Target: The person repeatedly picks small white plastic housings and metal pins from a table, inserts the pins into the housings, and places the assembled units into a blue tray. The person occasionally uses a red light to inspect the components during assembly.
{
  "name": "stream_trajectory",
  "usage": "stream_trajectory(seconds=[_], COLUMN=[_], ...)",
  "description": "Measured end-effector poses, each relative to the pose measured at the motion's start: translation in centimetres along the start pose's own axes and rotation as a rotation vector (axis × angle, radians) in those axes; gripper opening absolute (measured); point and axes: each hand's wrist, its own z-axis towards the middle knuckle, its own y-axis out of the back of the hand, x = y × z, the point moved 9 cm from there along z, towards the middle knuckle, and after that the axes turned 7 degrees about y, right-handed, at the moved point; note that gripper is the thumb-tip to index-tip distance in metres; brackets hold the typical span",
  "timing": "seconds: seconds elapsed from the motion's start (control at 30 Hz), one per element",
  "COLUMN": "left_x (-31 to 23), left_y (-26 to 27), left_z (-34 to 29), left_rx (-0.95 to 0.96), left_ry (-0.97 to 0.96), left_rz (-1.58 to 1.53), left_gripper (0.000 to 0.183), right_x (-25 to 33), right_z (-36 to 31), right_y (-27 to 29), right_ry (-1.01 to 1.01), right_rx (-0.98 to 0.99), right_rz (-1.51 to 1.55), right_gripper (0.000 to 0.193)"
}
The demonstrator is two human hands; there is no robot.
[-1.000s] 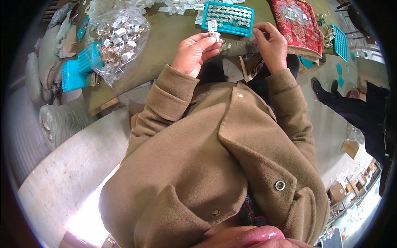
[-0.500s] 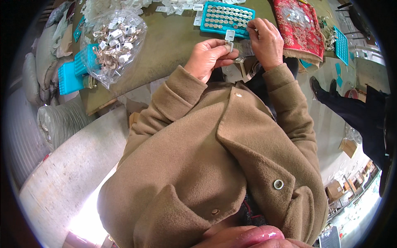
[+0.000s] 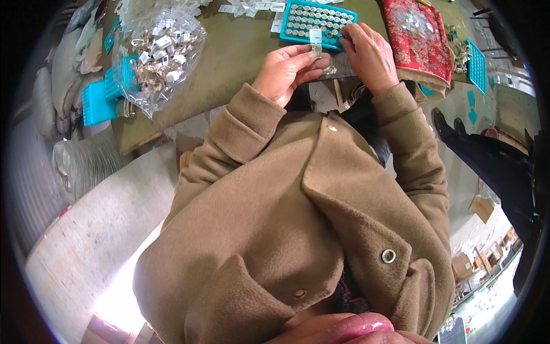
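Note:
My left hand [image 3: 286, 71] pinches a small clear plastic case [image 3: 315, 38] with its lid swung up, just in front of a turquoise tray [image 3: 283, 39]. Rows of round silvery pieces [image 3: 312, 18] fill most of the tray; some holes near its lower right show bare. At the tray's lower right corner, my right hand [image 3: 372, 60] has its thumb and fingertips drawn together. Whatever sits between those fingertips is too small or hidden to make out. Below my left fingers, a small shiny object [image 3: 329, 70] lies at the table edge.
A clear bag [image 3: 166, 57] of white tags and brownish strings stands left on the table [image 3: 229, 63], beside turquoise trays [image 3: 97, 103]. Loose clear cases [image 3: 246, 8] lie at the far side. Right, a red floral cloth [image 3: 421, 51] bears clear pieces. Someone's dark-clothed leg [image 3: 481, 146] is further right.
The case in my left hand has risen slightly and now overlaps the tray's near edge. My right hand stays by the tray corner with its fingertips slightly shifted.

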Motion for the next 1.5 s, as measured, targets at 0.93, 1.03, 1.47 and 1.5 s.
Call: stream_trajectory(seconds=[0.93, 1.03, 1.47, 1.5], left_x=[1.2, 1.0, 0.6, 0.7], left_y=[0.9, 1.5, 1.7, 1.6], left_z=[-0.3, 0.0, 0.1, 0.1], left_rx=[0.005, -0.029, -0.025, -0.019], left_ry=[-0.025, -0.009, -0.025, -0.014], left_rz=[-0.055, -0.042, -0.073, -0.098], left_gripper=[0.024, 0.021, 0.020, 0.020], right_x=[3.4, 0.1, 2.1, 2.3], right_z=[-1.9, -1.7, 0.3, 0.3], right_y=[0.2, 0.3, -1.3, -1.3], right_ry=[-0.165, -0.354, 0.040, 0.067], right_rx=[-0.062, -0.159, -0.084, -0.089], right_rz=[0.541, 0.605, -0.142, -0.159], right_gripper=[0.013, 0.013, 0.009, 0.009])
